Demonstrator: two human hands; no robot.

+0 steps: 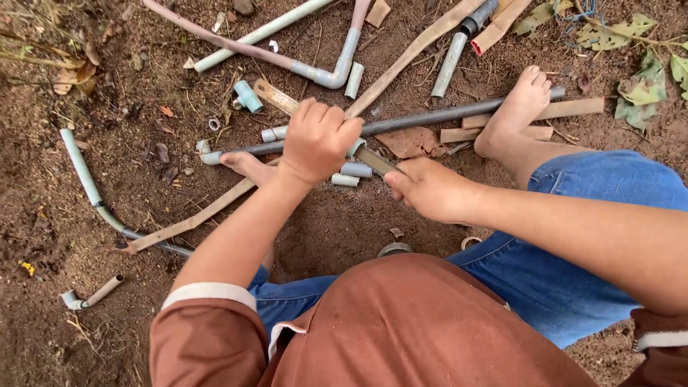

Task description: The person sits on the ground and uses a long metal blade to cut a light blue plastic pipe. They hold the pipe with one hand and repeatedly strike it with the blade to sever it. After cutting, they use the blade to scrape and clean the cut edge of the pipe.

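Gripped tight in the left hand (315,140), fingers curled right round it, is the long grey pipe (444,115) that runs across the dirt from left of centre out to the far right. Just right of that, the right hand (430,188) is closed about the handle end of a flat blade (376,160), whose tip angles up and left to meet the pipe beside the left fist; I cannot tell what kind of blade it is.

Bare brown soil (143,179) covers the whole scene. Nearest of all is the person's brown shirt (401,322), with blue jeans (573,272) on the right. A bare right foot (516,111) presses down on the pipe at the far right, and the left foot (247,165) lies by its left end.

Farther off sits a bent length of pipe with an elbow joint (333,75), and a curved pale pipe (89,186) lies over on the left. A long wooden strip (193,218) slants away under the left arm. Short cut pipe pieces (355,170) rest in the dirt just below the left hand. A small elbow piece (86,295) lies near left, and green leaves (645,86) are scattered far right.
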